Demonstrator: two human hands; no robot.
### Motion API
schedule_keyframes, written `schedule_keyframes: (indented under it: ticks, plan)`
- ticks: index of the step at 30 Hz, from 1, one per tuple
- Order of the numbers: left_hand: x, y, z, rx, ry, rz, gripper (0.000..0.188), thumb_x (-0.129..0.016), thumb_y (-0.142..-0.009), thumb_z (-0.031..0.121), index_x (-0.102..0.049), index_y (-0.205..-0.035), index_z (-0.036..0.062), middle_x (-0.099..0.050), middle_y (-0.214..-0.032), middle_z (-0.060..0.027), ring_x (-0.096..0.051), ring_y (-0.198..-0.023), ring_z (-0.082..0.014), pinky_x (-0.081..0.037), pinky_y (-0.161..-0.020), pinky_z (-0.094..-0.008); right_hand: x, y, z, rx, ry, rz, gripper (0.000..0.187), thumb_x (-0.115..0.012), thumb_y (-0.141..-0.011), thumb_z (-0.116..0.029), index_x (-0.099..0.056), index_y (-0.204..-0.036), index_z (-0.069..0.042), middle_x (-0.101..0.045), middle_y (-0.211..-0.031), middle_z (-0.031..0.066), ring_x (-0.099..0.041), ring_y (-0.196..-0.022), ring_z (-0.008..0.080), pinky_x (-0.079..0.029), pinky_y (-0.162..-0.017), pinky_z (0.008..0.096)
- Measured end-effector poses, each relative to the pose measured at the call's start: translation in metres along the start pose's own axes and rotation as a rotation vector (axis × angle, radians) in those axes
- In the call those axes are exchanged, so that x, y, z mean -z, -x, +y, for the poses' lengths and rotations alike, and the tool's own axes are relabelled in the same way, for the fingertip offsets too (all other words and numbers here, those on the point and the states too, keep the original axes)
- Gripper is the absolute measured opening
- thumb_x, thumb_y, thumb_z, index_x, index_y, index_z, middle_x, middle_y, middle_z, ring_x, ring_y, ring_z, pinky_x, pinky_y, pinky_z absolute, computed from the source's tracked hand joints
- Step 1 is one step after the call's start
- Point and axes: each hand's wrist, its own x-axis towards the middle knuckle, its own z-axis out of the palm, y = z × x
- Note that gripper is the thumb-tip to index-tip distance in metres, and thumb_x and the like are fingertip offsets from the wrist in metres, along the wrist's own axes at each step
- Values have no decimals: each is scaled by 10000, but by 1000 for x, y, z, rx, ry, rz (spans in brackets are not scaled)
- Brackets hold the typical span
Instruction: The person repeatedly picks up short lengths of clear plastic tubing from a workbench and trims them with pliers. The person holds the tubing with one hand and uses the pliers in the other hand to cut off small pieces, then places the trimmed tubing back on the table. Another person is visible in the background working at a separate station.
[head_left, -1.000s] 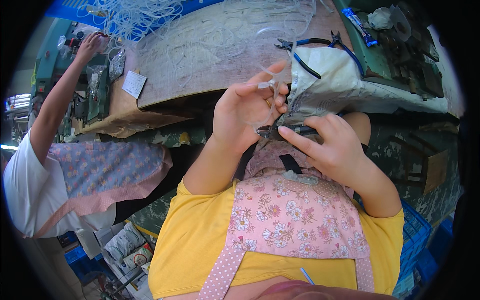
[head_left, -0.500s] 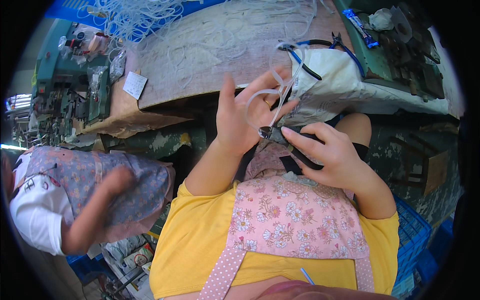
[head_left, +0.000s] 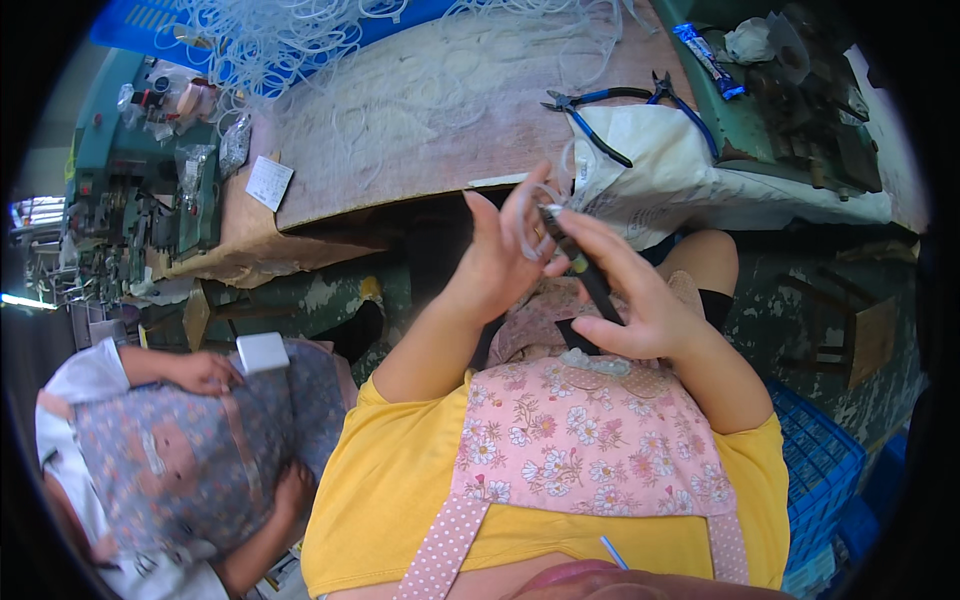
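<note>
My left hand (head_left: 500, 250) is raised over my lap with its thumb up, its fingers around a translucent plastic loop (head_left: 524, 226). Black-handled cutting pliers (head_left: 588, 270) are in my right hand (head_left: 640, 295). Their jaws meet the loop close to the left fingers; whether they are closed on it is too blurred to tell. Small clear scraps (head_left: 595, 362) lie on my pink flowered apron (head_left: 580, 440) below the hands.
A wooden workbench (head_left: 400, 130) bears a blue tray (head_left: 130, 35) heaped with translucent loops (head_left: 270, 50). Two blue-and-black pliers (head_left: 600, 135) (head_left: 685, 105) lie at a white sack (head_left: 650, 150). Green machines flank the bench. At left sits a co-worker (head_left: 200, 450) beside a white box (head_left: 262, 352).
Both hands have drawn closer together and the pliers have moved up towards the left fingers. Less of the loop shows. The co-worker has shifted, and a white box now shows by their hand.
</note>
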Motion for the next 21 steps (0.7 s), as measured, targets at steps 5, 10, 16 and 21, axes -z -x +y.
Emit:
schedule_keyframes:
  ticks: [5, 10, 16, 21]
  plan:
    - [13, 2, -10, -149, -294, -227, 1160, -233, -680, 898, -152, -1492, 75, -275, -1473, -127, -306, -1346, -262, -291, -1071, -436, -5, -11, 8, 0, -660, 41, 743, -627, -814, -122, -234, -1437, -29, -423, -1350, 120, -521, -1184, 253, -480, -875, 349]
    - [23, -5, -21, -679, -1121, -65, 628, -628, -813, 113, -387, -1388, 43, -431, -1343, -171, -429, -1224, -317, -335, -1042, -417, 24, -7, -8, -170, -1178, -19, 885, -645, -745, -195, -159, -1468, -37, -457, -1298, 210, -516, -1172, 360, -496, -880, 422]
    - [11, -14, -13, -725, -46, 140, 542, -449, -891, 45, -321, -1412, -25, -578, -1053, -119, -576, -919, -208, -466, -846, -352, 19, -7, -23, -180, -564, 258, 823, -655, -746, -155, -254, -1450, -15, -493, -1258, 171, -553, -1079, 260, -488, -838, 333]
    - [2, -8, 17, -680, 465, 44, 555, -501, -924, 288, -326, -1438, 171, -483, -810, -56, -435, -722, -152, -398, -668, -279, -5, 0, -33, 107, 609, 117, 695, -706, -685, -108, -492, -1347, -114, -531, -996, 109, -551, -847, 257, -468, -744, 352]
